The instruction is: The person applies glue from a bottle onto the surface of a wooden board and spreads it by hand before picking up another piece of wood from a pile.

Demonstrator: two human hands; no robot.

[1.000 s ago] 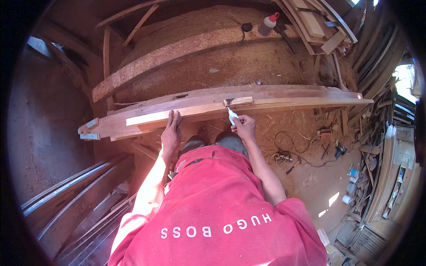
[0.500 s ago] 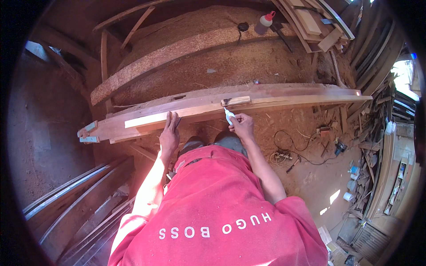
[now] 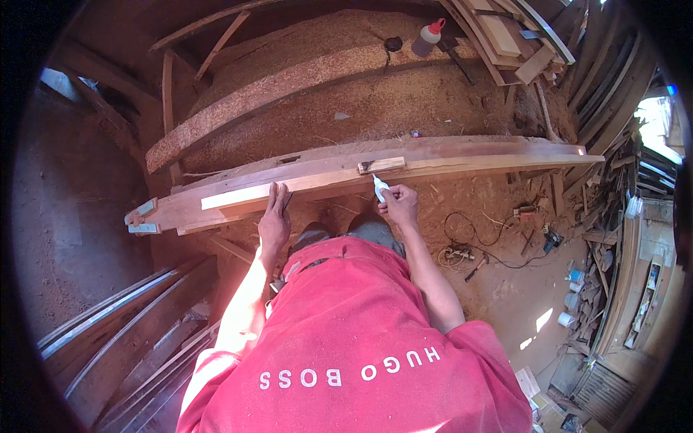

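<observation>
My right hand (image 3: 401, 205) grips a small white glue bottle (image 3: 380, 189) with a narrow nozzle. The nozzle points up at the front edge of a long wooden beam (image 3: 462, 153), just below a short wood block (image 3: 382, 166) with dark marks on its left part. My left hand (image 3: 275, 227) lies with fingers stretched out over a pale wooden strip (image 3: 238, 196) along the beam's near side. Beside those fingers shows a thin dark thing (image 3: 288, 200); I cannot tell whether it is held.
Beyond the beam runs a sawdust-covered plank (image 3: 289, 79). A red-capped bottle (image 3: 427, 37) stands at the back, near stacked boards (image 3: 498, 36). A corded power tool (image 3: 552, 239) lies on the floor to the right. More boards (image 3: 137, 325) lean at the lower left.
My right hand has moved slightly right with the glue bottle, and its nozzle has shifted from near the block's left end toward its middle. My left hand stays in place on the strip.
</observation>
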